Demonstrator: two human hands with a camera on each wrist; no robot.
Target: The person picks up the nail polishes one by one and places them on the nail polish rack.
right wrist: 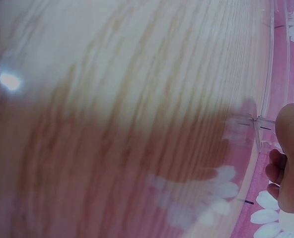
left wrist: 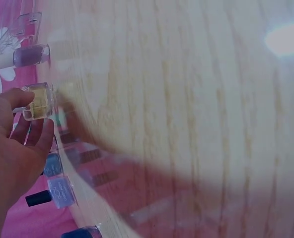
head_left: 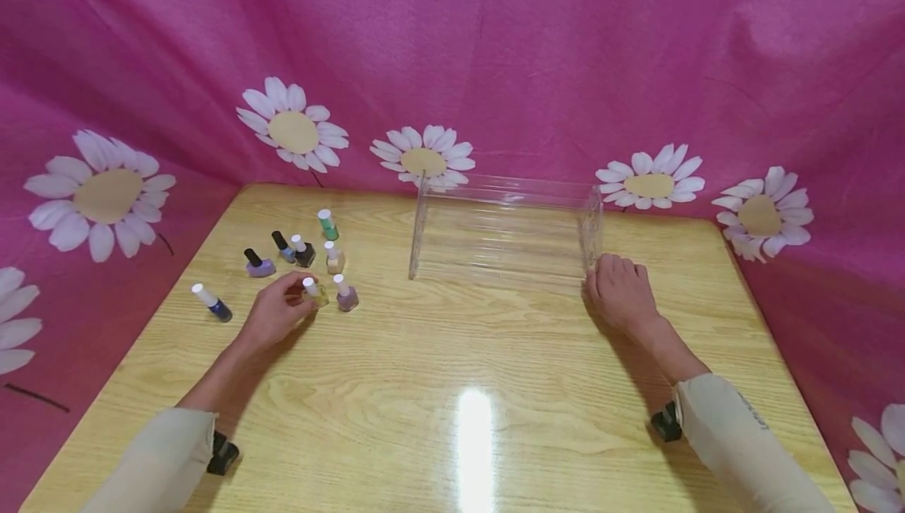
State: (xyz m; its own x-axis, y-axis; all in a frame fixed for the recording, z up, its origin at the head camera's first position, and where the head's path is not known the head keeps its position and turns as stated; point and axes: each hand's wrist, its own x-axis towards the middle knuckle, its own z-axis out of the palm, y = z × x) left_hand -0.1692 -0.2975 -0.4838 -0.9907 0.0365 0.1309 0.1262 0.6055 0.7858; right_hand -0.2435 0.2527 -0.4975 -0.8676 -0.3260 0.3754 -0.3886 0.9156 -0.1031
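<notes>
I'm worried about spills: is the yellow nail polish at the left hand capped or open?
Capped: the white cap sits on the yellow nail polish bottle in the head view; tightness unclear.

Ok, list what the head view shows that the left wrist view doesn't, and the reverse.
Only the head view: the right hand and both sleeves.
Only the left wrist view: print on the black-capped lilac bottle.
Both: that bottle, the left hand pinching the yellow bottle, the table and pink cloth.
</notes>
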